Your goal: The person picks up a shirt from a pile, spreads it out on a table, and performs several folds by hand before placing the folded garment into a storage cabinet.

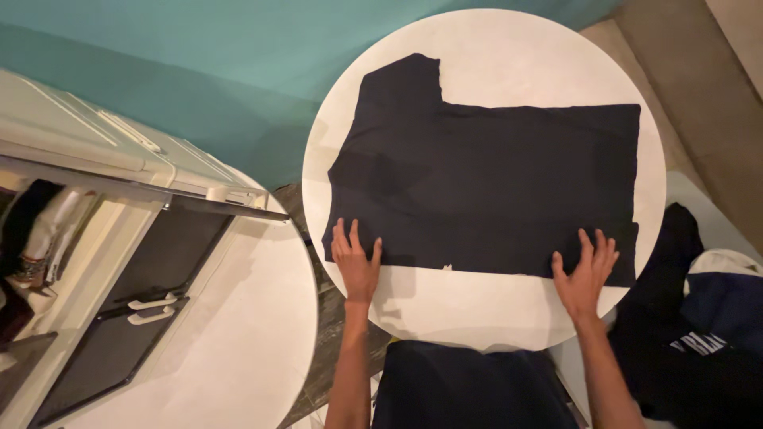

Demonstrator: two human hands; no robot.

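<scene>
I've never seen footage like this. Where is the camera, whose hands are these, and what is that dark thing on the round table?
The camera sits on a person's head and looks straight down, so both bare hands are their own. There is no machine here. A dark garment lies spread flat on a round white table. The left hand and the right hand press flat on its near edge, fingers spread; neither has a closed grip on anything. More dark clothes lie heaped at the right, and a white cabinet stands at the left.
</scene>
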